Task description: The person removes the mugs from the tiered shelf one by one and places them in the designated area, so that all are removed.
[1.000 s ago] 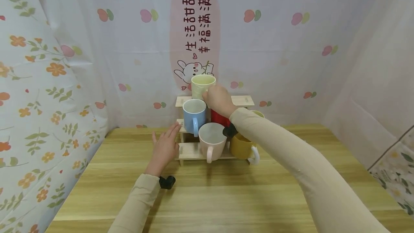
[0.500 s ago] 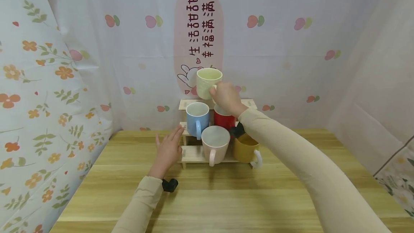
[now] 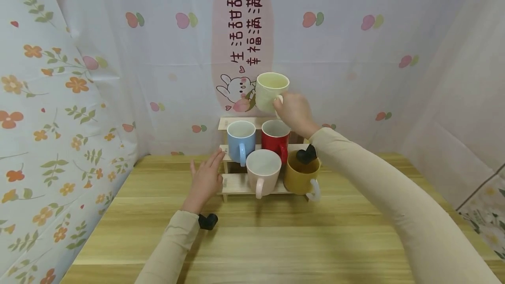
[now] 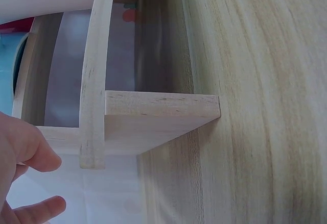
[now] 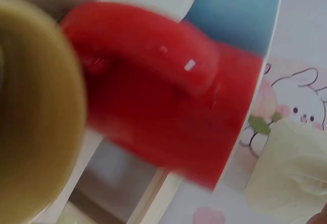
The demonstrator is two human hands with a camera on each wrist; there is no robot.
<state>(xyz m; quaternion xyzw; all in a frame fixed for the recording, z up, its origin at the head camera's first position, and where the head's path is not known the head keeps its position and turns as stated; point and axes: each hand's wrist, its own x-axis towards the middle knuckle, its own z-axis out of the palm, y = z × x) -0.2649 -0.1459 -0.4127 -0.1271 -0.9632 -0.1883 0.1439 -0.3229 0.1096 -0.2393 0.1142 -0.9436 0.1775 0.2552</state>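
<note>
My right hand (image 3: 295,111) grips the handle of a pale green mug (image 3: 266,95), held upright above the top tier of a small wooden step rack (image 3: 235,183). In the right wrist view the pale green mug (image 5: 288,168) shows at the right edge. My left hand (image 3: 205,181) has its fingers extended at the rack's left side, fingertips right by the middle tier. The left wrist view shows its fingers (image 4: 43,155) beside the rack's end (image 4: 153,106). On the middle tier stand a blue mug (image 3: 238,143) and a red mug (image 3: 273,141).
On the lowest tier sit a pale pink mug (image 3: 263,179) and a mustard mug (image 3: 296,181) with a white handle. Behind the right wrist a bit of another yellow item shows. The rack stands on a wooden table (image 3: 252,240) against a printed curtain (image 3: 335,47).
My right hand has lifted the pale green mug off the top tier and moved it up and to the right. The red mug is more exposed. My left hand stays by the rack.
</note>
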